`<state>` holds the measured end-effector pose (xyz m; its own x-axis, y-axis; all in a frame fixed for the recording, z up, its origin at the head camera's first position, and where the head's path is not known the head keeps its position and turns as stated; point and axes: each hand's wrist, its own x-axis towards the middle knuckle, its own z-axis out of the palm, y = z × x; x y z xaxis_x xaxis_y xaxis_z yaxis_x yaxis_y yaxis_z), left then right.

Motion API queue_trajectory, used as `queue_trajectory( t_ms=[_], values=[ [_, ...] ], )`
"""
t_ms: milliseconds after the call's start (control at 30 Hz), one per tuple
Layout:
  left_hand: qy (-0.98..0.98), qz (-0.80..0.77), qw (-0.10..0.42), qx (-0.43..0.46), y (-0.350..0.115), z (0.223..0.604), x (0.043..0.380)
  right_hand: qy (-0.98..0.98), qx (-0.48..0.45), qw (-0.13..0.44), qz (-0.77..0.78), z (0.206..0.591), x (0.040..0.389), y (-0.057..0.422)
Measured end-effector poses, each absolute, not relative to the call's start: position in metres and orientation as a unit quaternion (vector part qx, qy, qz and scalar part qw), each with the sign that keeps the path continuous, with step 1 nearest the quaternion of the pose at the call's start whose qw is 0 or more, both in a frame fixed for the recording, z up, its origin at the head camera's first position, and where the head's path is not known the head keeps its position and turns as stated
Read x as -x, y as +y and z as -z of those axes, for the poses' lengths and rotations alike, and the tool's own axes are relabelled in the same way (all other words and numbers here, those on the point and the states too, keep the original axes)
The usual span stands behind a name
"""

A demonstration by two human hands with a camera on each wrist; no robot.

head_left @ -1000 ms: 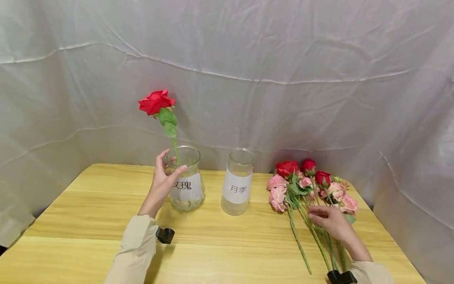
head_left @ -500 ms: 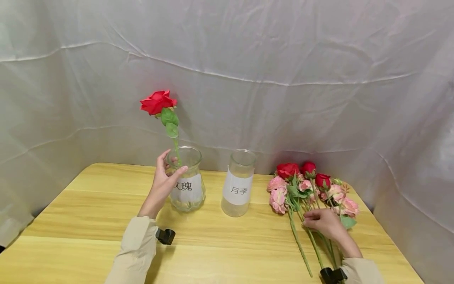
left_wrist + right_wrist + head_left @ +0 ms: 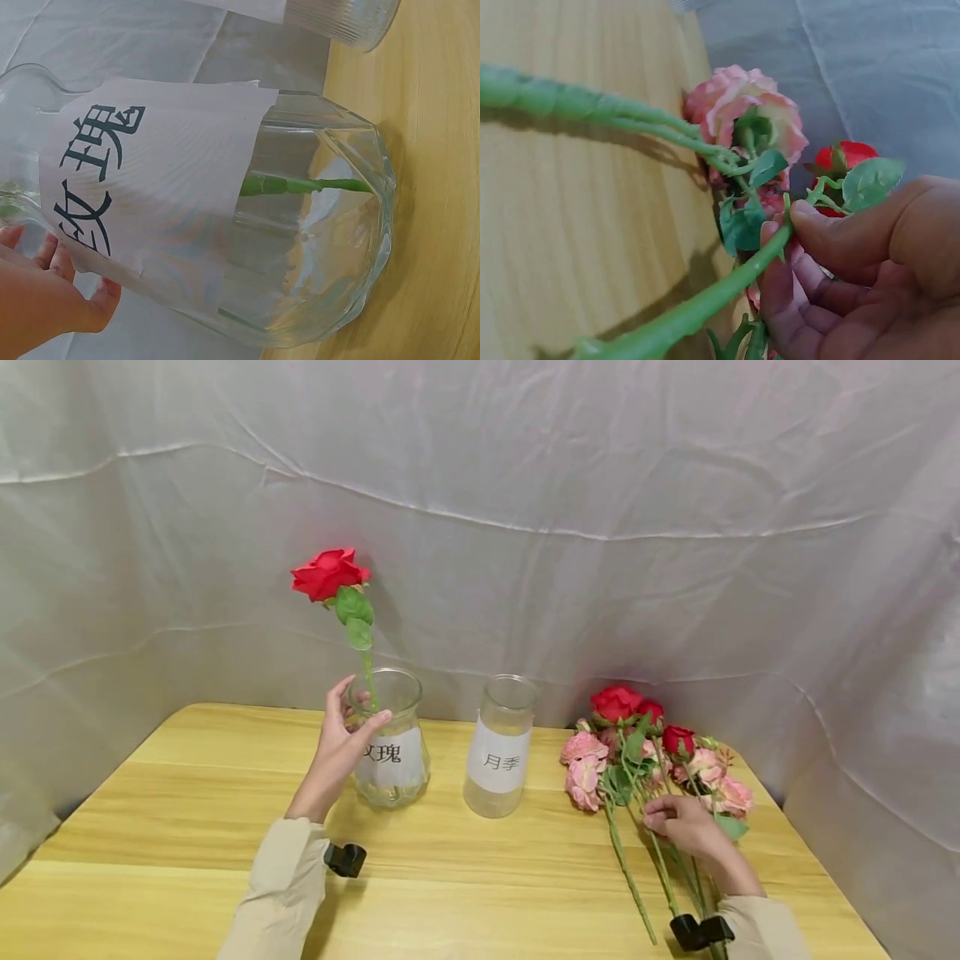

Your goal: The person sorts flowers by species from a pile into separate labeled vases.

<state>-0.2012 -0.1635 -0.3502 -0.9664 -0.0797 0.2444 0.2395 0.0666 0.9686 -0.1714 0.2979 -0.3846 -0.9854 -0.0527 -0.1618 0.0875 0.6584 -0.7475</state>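
My left hand (image 3: 337, 747) grips the neck of a wide glass vase (image 3: 408, 777) with a white paper label, thumb on the near side and fingers round the far-left side. One red rose (image 3: 328, 575) leans left in this vase; in the left wrist view its green stem (image 3: 300, 184) shows through the glass below the label. At the right, my right hand (image 3: 688, 828) pinches the green stem (image 3: 727, 289) of a red rose (image 3: 617, 702) between thumb and fingers. That bloom sits a little above the other flowers in the bunch.
A narrower glass vase (image 3: 491, 802) with a white label stands in the middle of the wooden table (image 3: 450, 893). Around the right hand lie pink flowers (image 3: 584, 781) and more red roses (image 3: 678, 741). A grey-white curtain (image 3: 480, 593) hangs behind the table.
The right hand has shifted slightly left onto a stem. The red rose held there has risen a little from the bunch, and its leaves have moved. The left hand keeps its grip on the vase.
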Motion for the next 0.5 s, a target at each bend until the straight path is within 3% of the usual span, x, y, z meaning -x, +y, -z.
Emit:
queue_trajectory(
  t_ms=[500],
  values=[
    [-0.722, 0.679, 0.119, 0.057, -0.1632, 0.3507, 0.2017, 0.876, -0.004, 0.084, 0.474, 0.3739, 0.1680, 0.2982]
  ],
)
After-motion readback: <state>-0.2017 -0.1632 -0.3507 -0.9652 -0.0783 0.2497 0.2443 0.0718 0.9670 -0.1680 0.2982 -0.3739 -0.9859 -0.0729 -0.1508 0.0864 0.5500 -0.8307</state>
